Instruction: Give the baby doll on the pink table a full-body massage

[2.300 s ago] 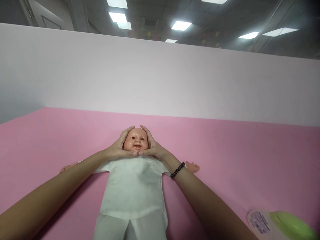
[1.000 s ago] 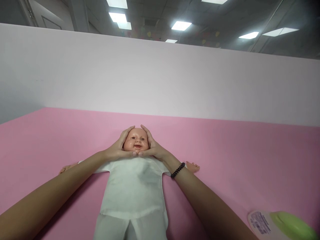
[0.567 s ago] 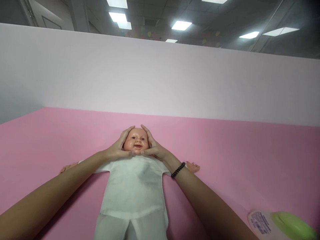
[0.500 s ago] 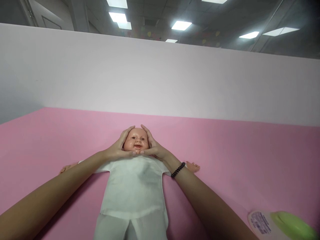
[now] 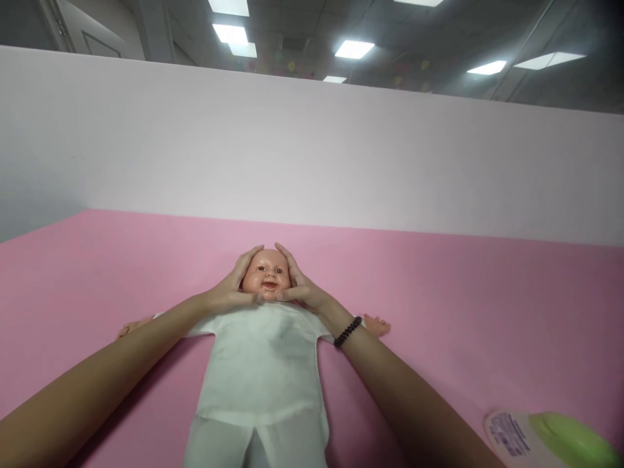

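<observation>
A baby doll (image 5: 263, 364) in white clothes lies on its back, its head at the far end and its arms spread wide. My left hand (image 5: 234, 286) cups the left side of the doll's head, thumb at the chin and fingers curved up along the temple. On the other side, my right hand (image 5: 303, 286) holds the head the same way, its thumb also by the chin. The two thumbs are a small gap apart. Both forearms cross over the doll's sleeves, and its small hands stick out beyond them.
The doll rests on a pink surface (image 5: 463, 312). A white upright panel (image 5: 312, 149) runs along the back. At the lower right lies a white bottle with a green cap (image 5: 570, 439), cut off by the frame edge.
My thumbs have slid slightly apart along the doll's chin, outward to each side. The doll, my fingers and the bottle stay practically where they were.
</observation>
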{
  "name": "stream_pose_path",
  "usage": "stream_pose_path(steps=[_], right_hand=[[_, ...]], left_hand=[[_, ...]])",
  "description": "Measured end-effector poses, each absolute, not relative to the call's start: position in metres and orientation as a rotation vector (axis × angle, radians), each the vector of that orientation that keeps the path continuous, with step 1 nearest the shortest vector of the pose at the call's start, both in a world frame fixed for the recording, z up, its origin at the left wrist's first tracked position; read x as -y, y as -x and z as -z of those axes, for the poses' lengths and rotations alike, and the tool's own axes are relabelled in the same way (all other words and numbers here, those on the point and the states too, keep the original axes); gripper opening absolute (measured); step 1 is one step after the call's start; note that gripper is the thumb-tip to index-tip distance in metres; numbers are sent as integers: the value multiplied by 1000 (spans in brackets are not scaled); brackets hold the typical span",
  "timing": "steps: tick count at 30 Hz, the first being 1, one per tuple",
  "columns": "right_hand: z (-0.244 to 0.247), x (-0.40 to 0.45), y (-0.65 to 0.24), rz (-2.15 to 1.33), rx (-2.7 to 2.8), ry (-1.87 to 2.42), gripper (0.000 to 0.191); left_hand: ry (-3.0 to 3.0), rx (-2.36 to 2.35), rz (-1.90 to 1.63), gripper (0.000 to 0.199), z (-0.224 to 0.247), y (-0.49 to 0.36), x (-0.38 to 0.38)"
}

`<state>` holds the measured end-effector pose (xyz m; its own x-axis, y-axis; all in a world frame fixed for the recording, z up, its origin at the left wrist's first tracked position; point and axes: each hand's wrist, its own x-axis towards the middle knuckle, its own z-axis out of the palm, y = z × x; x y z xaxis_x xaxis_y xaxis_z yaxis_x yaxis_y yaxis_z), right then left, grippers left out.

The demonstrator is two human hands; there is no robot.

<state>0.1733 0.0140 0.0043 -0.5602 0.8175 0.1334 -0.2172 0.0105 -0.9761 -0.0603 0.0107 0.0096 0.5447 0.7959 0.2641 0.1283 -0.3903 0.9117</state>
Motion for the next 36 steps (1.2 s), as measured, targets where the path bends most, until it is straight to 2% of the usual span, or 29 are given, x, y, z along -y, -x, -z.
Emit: stream_pose_path(steps=[3, 5, 9, 13, 15, 19, 23, 26, 28, 29, 32, 34, 36], right_hand=[[-8, -9, -172, -1699, 1462, 640, 126], [-10, -8, -169, -1739, 1390, 608, 119], [-8, -14, -158, -1722, 1223, 509, 93], [-1, -21, -152, -1536, 1292, 621, 89], [-5, -11, -152, -1265, 1443, 808, 84], [-39, 52, -165, -514, 1782, 1049, 66], [-77, 146, -210, -115, 1976, 1243, 67], [-83, 193, -273, 352, 1758, 1640, 63], [-76, 205, -319, 535, 1621, 1992, 54], [-71, 205, -338, 519, 1587, 2187, 47], [-57, 195, -368, 178, 1568, 2599, 28], [-51, 186, -361, 128, 1605, 2577, 20], [-46, 180, -338, 216, 1678, 2379, 19]], left_hand=[[-1858, -768, -913, 111, -8, 61, -11], [-1850, -760, -945, 107, -5, 61, -12], [-1803, -773, -1020, 82, 2, 58, -15], [-1816, -814, -1107, 72, 4, 54, -15], [-1834, -858, -1121, 71, 2, 52, -13], [-1730, -1122, -1220, 64, -19, 46, -1], [-1501, -980, -1362, 65, -57, 33, 35], [-1300, -686, -1181, 76, -75, 15, 77], [-1099, -580, -987, 79, -76, 1, 107], [-1014, -526, -901, 81, -75, -5, 120], [-771, -405, -684, 89, -66, -19, 145], [-629, -359, -587, 95, -61, -23, 150], [-529, -334, -540, 99, -57, -24, 149]])
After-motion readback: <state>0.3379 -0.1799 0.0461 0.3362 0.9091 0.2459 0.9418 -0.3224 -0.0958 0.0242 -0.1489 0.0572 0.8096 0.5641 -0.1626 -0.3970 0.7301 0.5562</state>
